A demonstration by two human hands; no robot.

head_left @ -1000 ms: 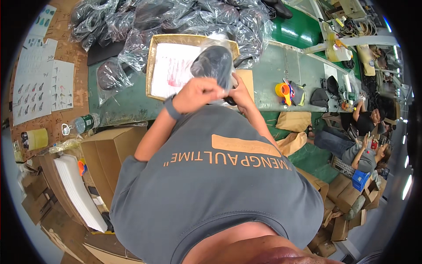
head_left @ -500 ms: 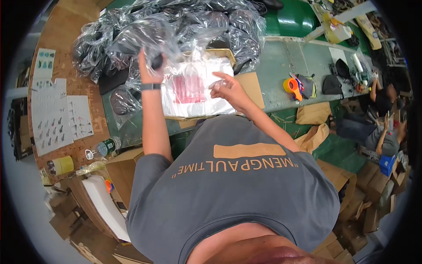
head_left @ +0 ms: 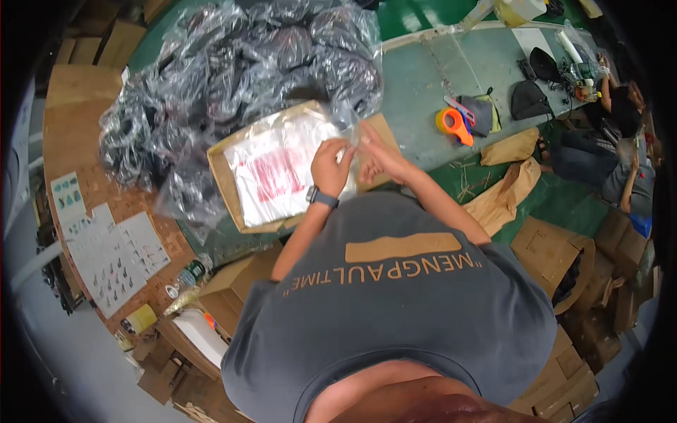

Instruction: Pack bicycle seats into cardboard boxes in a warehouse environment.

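Observation:
A shallow cardboard box holds a stack of clear plastic bags with red print. Over its right side, my left hand has its fingers closed on the edge of a clear plastic bag, which is thin and hard to make out. Close beside it is my right hand, its upper fingers stretched out along the plastic and the lower ones bent. Beyond the box lies a large heap of dark items wrapped in clear plastic.
An orange tape dispenser and a dark pouch lie on the green table to the right. Printed sheets and a plastic bottle are at left. Brown paper and cartons stand nearby; other people are far right.
My left hand has let go of a dark wrapped item at the heap and come right and nearer, beside my right hand. The view has shifted, and more of the box shows.

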